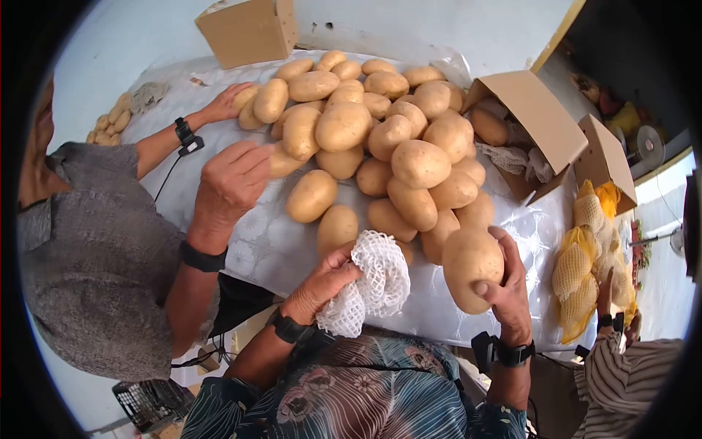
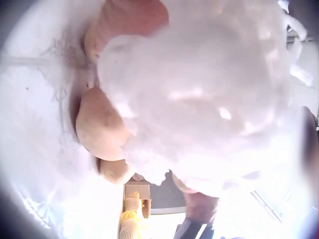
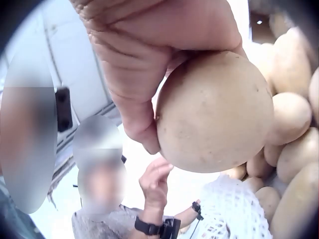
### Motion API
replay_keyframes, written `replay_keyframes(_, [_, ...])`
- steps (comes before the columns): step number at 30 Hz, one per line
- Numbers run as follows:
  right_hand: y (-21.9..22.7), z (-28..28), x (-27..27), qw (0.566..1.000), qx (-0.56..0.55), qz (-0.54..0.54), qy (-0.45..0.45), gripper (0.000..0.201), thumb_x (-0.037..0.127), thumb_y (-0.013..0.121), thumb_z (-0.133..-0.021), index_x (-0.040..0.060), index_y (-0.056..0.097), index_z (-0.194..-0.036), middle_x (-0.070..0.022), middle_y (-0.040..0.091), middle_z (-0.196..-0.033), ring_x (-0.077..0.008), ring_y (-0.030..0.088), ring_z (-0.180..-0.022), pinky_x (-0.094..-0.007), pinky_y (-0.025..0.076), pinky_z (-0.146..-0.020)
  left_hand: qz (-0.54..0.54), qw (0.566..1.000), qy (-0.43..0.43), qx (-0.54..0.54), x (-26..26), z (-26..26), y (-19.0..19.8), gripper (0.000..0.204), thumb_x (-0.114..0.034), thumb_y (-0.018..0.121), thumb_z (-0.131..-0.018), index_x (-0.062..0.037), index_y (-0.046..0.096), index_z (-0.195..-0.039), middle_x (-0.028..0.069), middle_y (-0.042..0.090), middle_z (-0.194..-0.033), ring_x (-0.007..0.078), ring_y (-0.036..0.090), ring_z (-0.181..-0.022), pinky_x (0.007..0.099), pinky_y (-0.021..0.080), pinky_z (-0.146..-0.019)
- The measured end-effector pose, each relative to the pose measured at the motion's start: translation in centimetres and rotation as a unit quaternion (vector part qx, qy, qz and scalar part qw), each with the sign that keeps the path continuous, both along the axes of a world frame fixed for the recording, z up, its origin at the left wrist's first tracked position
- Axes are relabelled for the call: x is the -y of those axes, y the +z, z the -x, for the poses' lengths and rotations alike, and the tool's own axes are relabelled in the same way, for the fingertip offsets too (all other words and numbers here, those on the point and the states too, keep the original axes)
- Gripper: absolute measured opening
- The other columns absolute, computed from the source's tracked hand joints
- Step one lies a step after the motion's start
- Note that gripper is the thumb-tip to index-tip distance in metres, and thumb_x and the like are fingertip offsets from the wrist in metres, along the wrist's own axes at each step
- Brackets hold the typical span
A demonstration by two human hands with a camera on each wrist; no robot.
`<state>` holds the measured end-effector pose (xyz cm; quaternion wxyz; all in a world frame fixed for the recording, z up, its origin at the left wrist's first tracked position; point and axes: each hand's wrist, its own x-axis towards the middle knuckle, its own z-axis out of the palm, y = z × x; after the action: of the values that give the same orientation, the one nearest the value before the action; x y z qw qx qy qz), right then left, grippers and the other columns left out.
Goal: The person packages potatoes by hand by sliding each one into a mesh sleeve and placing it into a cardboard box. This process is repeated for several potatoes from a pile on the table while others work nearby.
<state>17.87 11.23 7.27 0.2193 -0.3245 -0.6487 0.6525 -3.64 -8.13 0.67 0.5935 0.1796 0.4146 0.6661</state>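
Note:
My right hand (image 1: 514, 293) grips a large potato (image 1: 472, 263) at the table's near edge, the thumb across its near face and the fingers round its right side. The right wrist view shows that potato (image 3: 214, 114) close up under the hand (image 3: 169, 45). White foam netting (image 1: 382, 272) is bunched in my left hand (image 1: 322, 284), which pinches it between thumb and fingers. This netting (image 2: 199, 94) fills most of the left wrist view and hides much there. Just beyond both hands lies a heap of potatoes (image 1: 344, 126).
A tipped cardboard box (image 1: 523, 110) holds potatoes and foam netting at the right. Yellow net bags (image 1: 574, 271) of wrapped potatoes lie beyond it. Another person's hand (image 1: 234, 175) hovers by the heap's left side; a further hand (image 1: 227, 102) touches potatoes there. Another box (image 1: 245, 33) stands behind.

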Motion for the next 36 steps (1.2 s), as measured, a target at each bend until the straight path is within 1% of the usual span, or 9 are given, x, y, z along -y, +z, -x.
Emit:
replay_keyframes(4, [-2.5,-3.8,1.0,0.993,-0.021,0.092,-0.072,0.097,0.031,0.082,-0.056,-0.001,0.036,-0.135,-0.0157,0.054,-0.119,-0.0246,0.055,-0.109,-0.0365,0.045,-0.093,0.016,0.997,-0.04,-0.057,-2.3,-2.4,0.3,0.036,-0.021,0.053,-0.095,-0.003,0.052,-0.126,0.0006,0.06,-0.113,0.008,0.054,-0.103,0.0246,0.044,-0.091])
replay_keyframes(10, [-5.8,-5.7,0.7,0.99,0.078,-0.011,-0.119,0.098,0.034,0.082,-0.055,0.0004,0.037,-0.135,-0.0172,0.051,-0.121,-0.0259,0.054,-0.11,-0.0363,0.045,-0.094,0.015,0.985,-0.062,-0.163,-5.9,-4.4,-0.7,0.031,-0.017,0.054,-0.093,-0.001,0.056,-0.119,0.0012,0.063,-0.106,0.0086,0.057,-0.094,0.0258,0.046,-0.084])
replay_keyframes(13, [-5.6,-6.3,1.3,0.992,0.064,-0.007,-0.106,0.106,0.039,0.083,-0.051,0.0023,0.034,-0.137,-0.0189,0.05,-0.123,-0.0277,0.052,-0.114,-0.0384,0.043,-0.097,-0.008,0.869,-0.041,-0.493,-7.6,-5.0,0.8,0.026,-0.015,0.051,-0.095,-0.0001,0.057,-0.115,0.0005,0.061,-0.09,0.0062,0.054,-0.083,0.0247,0.046,-0.075])
replay_keyframes(19, [-2.1,-8.5,2.6,0.994,0.024,0.102,-0.027,0.122,0.034,0.084,-0.045,0.0056,0.021,-0.146,-0.0238,0.048,-0.128,-0.0312,0.048,-0.121,-0.0391,0.037,-0.102,-0.006,0.901,0.029,-0.433,-9.9,-6.5,-1.0,0.021,-0.008,0.051,-0.091,0.0007,0.056,-0.109,0.0124,0.061,-0.082,0.0185,0.059,-0.074,0.0309,0.048,-0.07])
replay_keyframes(23, [-1.5,-10.2,2.6,0.977,-0.033,0.21,-0.013,0.133,0.031,0.085,-0.041,0.0062,0.01,-0.149,-0.025,0.048,-0.128,-0.0313,0.047,-0.122,-0.038,0.031,-0.106,-0.002,0.869,0.022,-0.495,-10.8,-7.4,0.0,0.02,-0.012,0.053,-0.09,0.0003,0.055,-0.106,0.0187,0.061,-0.082,0.0265,0.061,-0.073,0.0338,0.048,-0.068])
replay_keyframes(26, [-2.4,-10.3,1.3,0.98,-0.017,0.19,0.051,0.134,0.031,0.085,-0.045,0.007,0.004,-0.149,-0.0252,0.047,-0.129,-0.0315,0.046,-0.122,-0.0378,0.029,-0.106,-0.019,0.863,-0.034,-0.504,-11.2,-8.3,-0.6,0.019,-0.008,0.054,-0.089,0.0031,0.057,-0.105,0.0125,0.061,-0.081,0.0154,0.056,-0.075,0.0286,0.046,-0.069])
replay_keyframes(28, [-3.8,-10.0,0.1,0.982,-0.006,0.163,0.098,0.133,0.031,0.085,-0.047,0.0074,0.003,-0.149,-0.0248,0.047,-0.129,-0.0309,0.046,-0.121,-0.0374,0.03,-0.106,-0.047,0.865,-0.111,-0.487,-11.2,-8.4,0.1,0.02,-0.006,0.054,-0.088,0.0014,0.058,-0.106,0.015,0.063,-0.083,0.0188,0.061,-0.076,0.0301,0.048,-0.07])
replay_keyframes(30, [-4.1,-9.3,-0.5,0.977,-0.012,0.172,0.125,0.121,0.029,0.085,-0.051,0.004,0.017,-0.147,-0.0192,0.048,-0.13,-0.0266,0.047,-0.12,-0.0347,0.032,-0.105,-0.101,0.861,-0.176,-0.467,-11.2,-8.1,0.0,0.021,-0.005,0.055,-0.087,0.0007,0.059,-0.107,0.0159,0.065,-0.085,0.0206,0.063,-0.077,0.0308,0.048,-0.07])
replay_keyframes(36, [-5.3,-8.7,-0.2,0.982,0.02,0.147,0.114,0.102,0.028,0.084,-0.053,0.0,0.036,-0.138,-0.0137,0.05,-0.128,-0.0222,0.048,-0.119,-0.0343,0.037,-0.102,-0.031,0.819,-0.068,-0.568,-11.1,-7.4,0.2,0.021,-0.006,0.062,-0.083,-0.0022,0.058,-0.103,0.0148,0.065,-0.085,0.0278,0.065,-0.077,0.0346,0.05,-0.067])
